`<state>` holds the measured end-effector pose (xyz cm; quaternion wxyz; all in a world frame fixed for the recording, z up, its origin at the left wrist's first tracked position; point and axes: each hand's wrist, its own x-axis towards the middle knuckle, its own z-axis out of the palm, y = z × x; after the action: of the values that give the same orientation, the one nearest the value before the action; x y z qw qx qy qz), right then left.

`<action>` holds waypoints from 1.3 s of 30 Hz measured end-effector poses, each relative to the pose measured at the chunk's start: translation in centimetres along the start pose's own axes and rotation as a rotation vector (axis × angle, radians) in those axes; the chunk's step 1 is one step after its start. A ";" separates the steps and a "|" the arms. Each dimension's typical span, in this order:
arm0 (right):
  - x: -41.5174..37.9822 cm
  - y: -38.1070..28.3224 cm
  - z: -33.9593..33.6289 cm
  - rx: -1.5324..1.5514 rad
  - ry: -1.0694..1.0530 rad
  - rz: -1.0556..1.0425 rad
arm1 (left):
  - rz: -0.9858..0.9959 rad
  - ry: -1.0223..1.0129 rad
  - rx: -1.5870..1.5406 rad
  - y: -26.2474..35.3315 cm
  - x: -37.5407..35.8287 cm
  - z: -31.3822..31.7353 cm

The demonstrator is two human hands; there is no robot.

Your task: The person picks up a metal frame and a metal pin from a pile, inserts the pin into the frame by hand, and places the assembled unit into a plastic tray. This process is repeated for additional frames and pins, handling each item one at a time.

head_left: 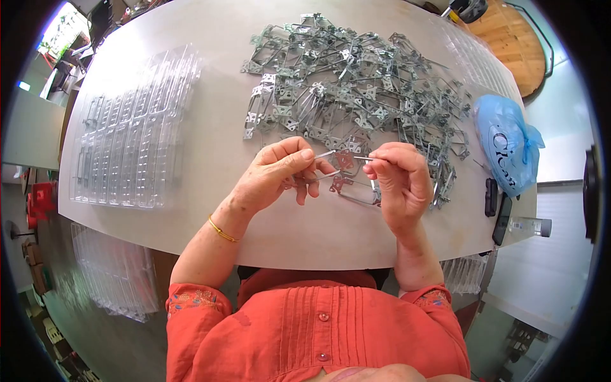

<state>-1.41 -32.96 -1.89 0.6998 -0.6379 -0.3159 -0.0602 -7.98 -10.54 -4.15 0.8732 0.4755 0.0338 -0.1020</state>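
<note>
Pinching metal bracket (344,159), one piece or two unclear, your left hand (280,173) and right hand (404,181) both narrow on it, above bench (219,165), near bracket pile (356,76). Bracket could slip if pinch loosens, or snag pile if hands drift forward.

The person wears a red-orange top (273,350), with narrow vertical pleats (294,318) stitched on both sides of the front opening. Two round buttons (324,316) in a similar red show down the middle. The left sleeve (200,334) and right sleeve (445,325) end near the elbows, their edges bearing floral embroidery (196,302) with blue and yellowish touches. A small darker patch (243,318) marks the left chest. A thin gold-coloured bangle (223,230) circles the left wrist. The fingers (407,159) are bare.
</note>
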 end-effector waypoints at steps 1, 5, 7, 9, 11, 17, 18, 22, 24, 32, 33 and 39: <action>-0.1 0.2 -0.2 -0.122 -0.030 -0.067 | 0.007 -0.015 0.010 0.0 0.0 0.0; -0.1 0.4 -0.3 -0.295 -0.084 -0.174 | -0.009 -0.070 -0.005 0.1 -0.2 -0.1; 0.1 0.5 -0.2 -0.309 -0.094 -0.218 | 0.009 -0.059 0.021 0.1 -0.1 0.0; 0.1 0.5 -0.2 -0.324 -0.102 -0.262 | 0.016 -0.065 0.015 0.0 -0.2 -0.1; 0.1 0.4 -0.2 -0.346 -0.116 -0.301 | 0.025 -0.073 0.010 0.0 -0.2 -0.1; 0.0 0.4 -0.2 -0.392 -0.100 -0.379 | 0.032 -0.056 0.009 0.2 -0.2 0.0; 0.0 0.4 -0.2 -0.392 -0.100 -0.380 | 0.035 -0.054 0.001 0.2 -0.3 0.0; 0.4 0.1 -0.1 -0.438 -0.132 -0.431 | 0.029 -0.107 -0.021 0.3 -0.3 -0.3; 0.6 0.0 0.1 -0.463 -0.139 -0.482 | 0.026 -0.102 -0.013 0.1 -0.3 -0.4; 0.7 0.0 0.3 -0.500 -0.215 -0.494 | 0.075 -0.130 0.022 -0.2 -0.4 -0.4; 0.8 0.0 0.4 -0.502 -0.214 -0.495 | 0.077 -0.157 0.033 -0.1 -0.5 -0.3; 0.8 0.3 0.5 -0.404 -0.274 -0.434 | 0.021 -0.223 0.050 0.2 -0.8 -0.4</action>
<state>-0.83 -32.16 -1.75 0.4810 -0.6838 -0.5172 -0.1831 -8.66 -9.99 -4.04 0.8604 0.4831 -0.0714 -0.1458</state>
